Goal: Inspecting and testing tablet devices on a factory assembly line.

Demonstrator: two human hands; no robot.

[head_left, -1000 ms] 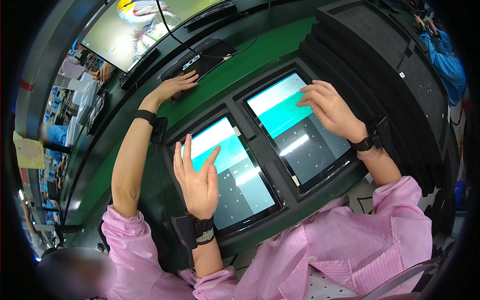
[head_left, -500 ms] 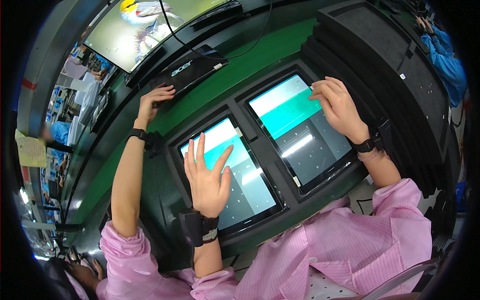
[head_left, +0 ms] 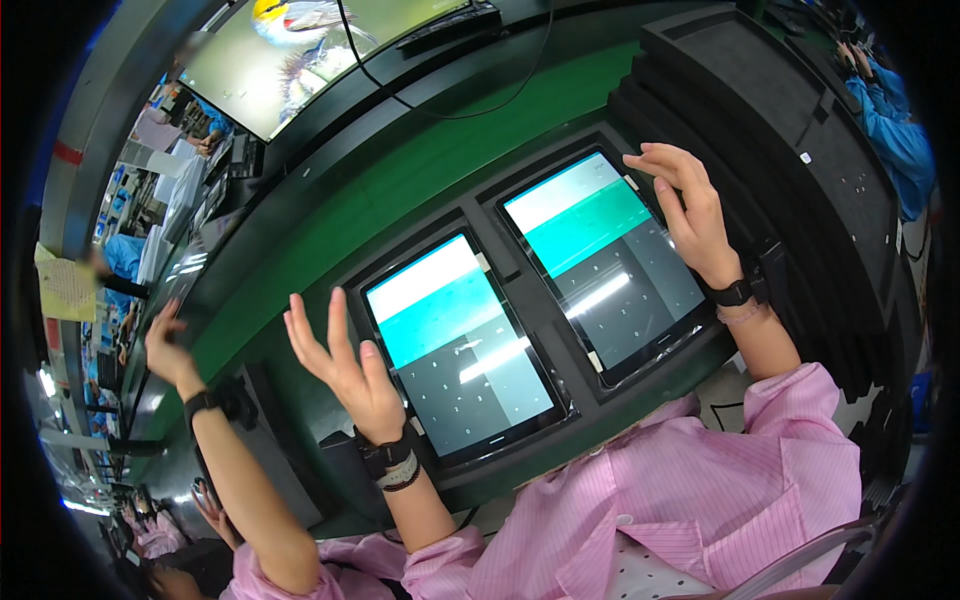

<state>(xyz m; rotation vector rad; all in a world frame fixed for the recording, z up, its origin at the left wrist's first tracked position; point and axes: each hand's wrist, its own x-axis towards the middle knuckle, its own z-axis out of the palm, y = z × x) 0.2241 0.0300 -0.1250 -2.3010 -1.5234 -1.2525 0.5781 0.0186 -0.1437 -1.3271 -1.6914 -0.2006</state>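
Two black tablets with calculator-like keypads on their screens lie in black foam trays side by side. My left hand (head_left: 350, 375) is raised at the lower left of the left tablet (head_left: 470, 380), fingers spread, holding nothing. Over the right edge of the right tablet (head_left: 620, 290), my right hand (head_left: 692, 215) hovers with fingers stretched out and thumb apart. It holds nothing that I can see. Each tablet has small pale tabs at its edges. A co-worker's hand (head_left: 172, 345) reaches in at the left, beside a blurred dark shiny object (head_left: 195, 260).
A tall stack of black foam trays (head_left: 800, 140) rises at the right. Behind the tablets runs a green mat (head_left: 440, 150), with a monitor (head_left: 310, 60) and a hanging black cable (head_left: 400, 103) beyond. Co-workers in blue (head_left: 890, 140) sit farther off.
My left hand has moved left off the left tablet. My right hand has shifted slightly right. The co-worker's hand has swung left, and the black device behind the tablets is gone from there.
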